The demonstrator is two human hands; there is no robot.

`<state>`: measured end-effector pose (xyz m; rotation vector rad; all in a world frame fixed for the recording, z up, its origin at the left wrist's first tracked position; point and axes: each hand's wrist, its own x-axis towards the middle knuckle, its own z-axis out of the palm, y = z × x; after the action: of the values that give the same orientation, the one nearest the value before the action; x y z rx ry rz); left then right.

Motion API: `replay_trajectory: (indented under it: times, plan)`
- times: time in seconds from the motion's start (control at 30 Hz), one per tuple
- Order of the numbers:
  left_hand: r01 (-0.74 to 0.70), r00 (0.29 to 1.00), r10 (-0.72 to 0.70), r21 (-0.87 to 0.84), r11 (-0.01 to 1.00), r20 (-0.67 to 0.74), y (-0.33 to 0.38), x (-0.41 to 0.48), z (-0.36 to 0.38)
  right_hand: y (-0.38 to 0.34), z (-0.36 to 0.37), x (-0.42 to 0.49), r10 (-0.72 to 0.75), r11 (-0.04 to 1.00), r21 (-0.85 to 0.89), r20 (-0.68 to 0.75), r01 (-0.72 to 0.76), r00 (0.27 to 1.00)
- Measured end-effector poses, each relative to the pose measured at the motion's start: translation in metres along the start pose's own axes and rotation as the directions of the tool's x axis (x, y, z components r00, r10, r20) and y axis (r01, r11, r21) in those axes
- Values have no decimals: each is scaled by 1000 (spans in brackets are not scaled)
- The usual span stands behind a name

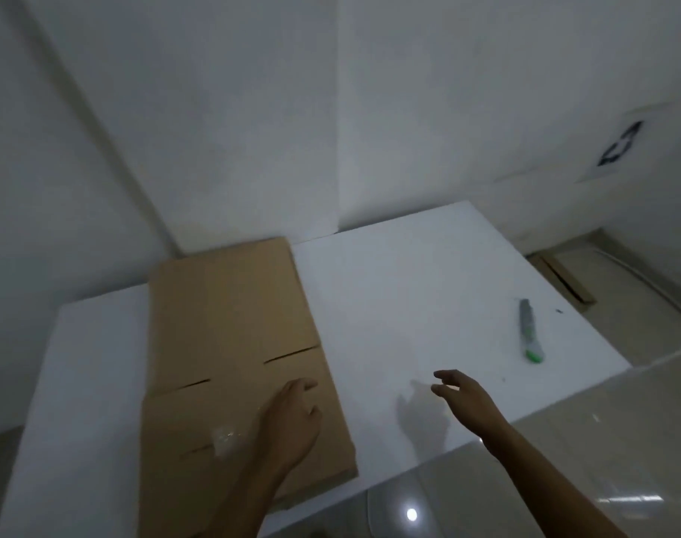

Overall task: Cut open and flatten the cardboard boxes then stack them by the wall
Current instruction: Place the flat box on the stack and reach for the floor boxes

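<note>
On the table (408,285), far end at the wall, a flattened cardboard box (230,312): looks light, stiff, floppy at creases; best gripped by both long edges. Left hand (292,413) open upon it, right hand (463,398) spread, empty, alongside.

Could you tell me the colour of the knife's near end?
Green, on the grey utility knife; head view.
</note>
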<state>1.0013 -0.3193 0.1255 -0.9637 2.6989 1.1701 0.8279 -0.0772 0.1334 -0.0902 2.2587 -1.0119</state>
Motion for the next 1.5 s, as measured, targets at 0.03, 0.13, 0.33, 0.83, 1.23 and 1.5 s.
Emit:
replay_trajectory:
  times: [0.03,0.13,0.33,0.83,1.23,1.5]
  plan:
    - [-8,997,9,-19,1000,71,15,4,11,10,-18,-1,7,1000,25,-4,-7,1000]
    - [-22,973,28,-30,999,230,64,14,49,49,-76,-4,36,992,118,14,-37,999]
    - [-91,955,79,27,996,284,186,27,129,134,-208,-4,78,960,274,-70,-56,995]
    - [-295,870,301,-75,952,391,468,96,332,218,-444,78,143,930,363,-209,-59,967]
    - [-136,909,183,-150,979,374,583,259,401,196,-570,238,134,965,244,-127,-100,983]
    - [18,969,14,-125,992,247,621,360,435,180,-629,378,44,987,157,9,-45,999]
